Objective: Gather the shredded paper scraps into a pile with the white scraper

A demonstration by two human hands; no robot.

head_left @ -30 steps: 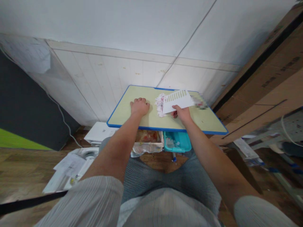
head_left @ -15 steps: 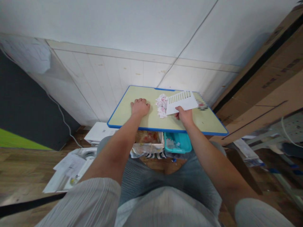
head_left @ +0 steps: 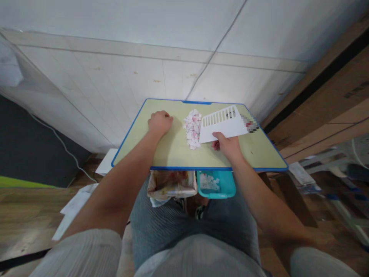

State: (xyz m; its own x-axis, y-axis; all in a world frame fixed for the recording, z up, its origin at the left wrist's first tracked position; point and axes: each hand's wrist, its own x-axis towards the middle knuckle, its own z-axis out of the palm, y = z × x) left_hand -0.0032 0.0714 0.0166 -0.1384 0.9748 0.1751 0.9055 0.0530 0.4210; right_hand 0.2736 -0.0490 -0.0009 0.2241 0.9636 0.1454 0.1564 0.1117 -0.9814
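Note:
My right hand [head_left: 227, 147] pinches a flat white card with a row of slots [head_left: 221, 129] along its far side, thumb on top. The card's left edge lies beside a heap of small white and pink paper scraps [head_left: 193, 130] on the pale yellow tabletop [head_left: 173, 156]. To the left of the heap, apart from it, my left hand [head_left: 159, 122] rests on the tabletop with its fingers curled in; nothing shows in it. Behind the card's right end is a pixelated patch [head_left: 250, 124], too blurred to name.
Below the table's blue front edge hang a lined bin [head_left: 173, 184] and a turquoise basket [head_left: 217, 190] with white scraps inside. A white wall [head_left: 115, 84] with a cable stands behind. Large cardboard boxes [head_left: 323, 100] rise at the right.
My left hand has curled its fingers, which were spread flat on the table before. My right hand still holds the slotted card by the heap. The view has shifted a little.

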